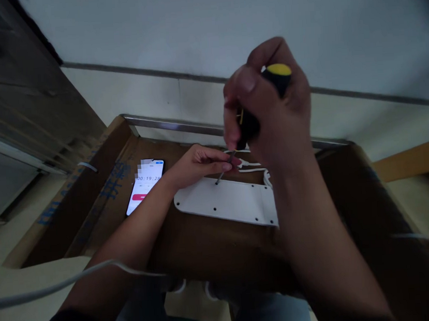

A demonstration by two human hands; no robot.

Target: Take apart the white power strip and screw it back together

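Right hand (pixel 279 113) closed tight around screwdriver (pixel 248 124), left hand (pixel 198 165) half-curled and gripping nothing, fingers (pixel 227 166) resting at edge of light, stiff plastic power strip (pixel 224 201), best steadied there.

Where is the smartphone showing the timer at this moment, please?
In the head view, the smartphone lies on the brown cardboard, just left of the left hand and the white plate with screw holes.

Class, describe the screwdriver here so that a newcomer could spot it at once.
A brown cardboard box holds a white plastic panel. The right hand grips the screwdriver above it, the only tool there: black handle, yellow cap, thin shaft reaching a panel hole.
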